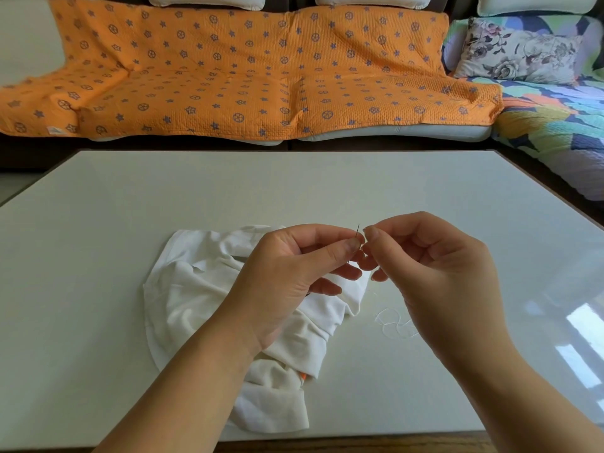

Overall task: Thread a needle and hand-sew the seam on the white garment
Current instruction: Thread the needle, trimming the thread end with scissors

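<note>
White cotton-like cloth, the crumpled white garment, lies in soft folds on the pale, glossy tabletop, toward 6 o'clock of its middle and under both hands. A small orange patch peeks from a fold at the garment's 5 o'clock edge. Just beside the garment, at its 3 o'clock side, a loose tangle of thin white thread loops on the tabletop.

Above the cloth, the left hand has its grip pinching a thin steel needle between thumb and forefinger, the free end pointing to 12 o'clock. The right hand sits just at the needle's 3 o'clock, its grip pressed together thumb tip to forefinger tip, the other fingers curled.

Whether thread lies in that right grip cannot be made out, nor can the needle's eye. Most of the needle is hidden behind the left thumb. The left arm covers the garment's middle, and no seam can be picked out.

Counted: one garment, one needle, one thread tangle, two hands. At 12 o'clock beyond the tabletop, one orange star-print quilt drapes a sofa.
</note>
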Tool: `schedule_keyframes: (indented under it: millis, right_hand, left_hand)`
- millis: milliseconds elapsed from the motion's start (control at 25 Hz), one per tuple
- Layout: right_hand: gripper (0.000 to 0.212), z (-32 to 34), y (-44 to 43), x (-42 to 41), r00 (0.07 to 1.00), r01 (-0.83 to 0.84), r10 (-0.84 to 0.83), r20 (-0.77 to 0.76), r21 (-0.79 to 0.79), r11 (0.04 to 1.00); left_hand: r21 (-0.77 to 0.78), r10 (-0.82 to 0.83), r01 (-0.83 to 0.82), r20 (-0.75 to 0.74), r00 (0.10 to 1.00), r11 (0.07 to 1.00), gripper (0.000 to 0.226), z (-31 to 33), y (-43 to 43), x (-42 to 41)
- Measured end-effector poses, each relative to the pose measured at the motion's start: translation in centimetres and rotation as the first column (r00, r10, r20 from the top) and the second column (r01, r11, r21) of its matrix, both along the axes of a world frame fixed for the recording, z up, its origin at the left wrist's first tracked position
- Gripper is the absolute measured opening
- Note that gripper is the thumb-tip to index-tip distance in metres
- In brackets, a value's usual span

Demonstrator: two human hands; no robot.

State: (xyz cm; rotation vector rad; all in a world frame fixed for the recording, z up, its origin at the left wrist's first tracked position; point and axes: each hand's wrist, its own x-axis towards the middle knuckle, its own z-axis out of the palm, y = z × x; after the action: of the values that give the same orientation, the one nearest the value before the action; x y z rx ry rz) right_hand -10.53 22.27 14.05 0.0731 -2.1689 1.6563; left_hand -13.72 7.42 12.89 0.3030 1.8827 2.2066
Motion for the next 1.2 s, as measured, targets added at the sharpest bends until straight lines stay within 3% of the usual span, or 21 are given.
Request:
schedule_keyframes:
  millis: [1200]
  right_hand:
    - [0.014, -0.17, -0.12, -0.05, 1.000, -0.006, 0.006, 0.001, 0.004, 1.000]
  left_hand:
    - [-0.030, -0.011, 0.010, -0.034, 0.999, 1.000, 0.021, -0.11, -0.01, -0.04]
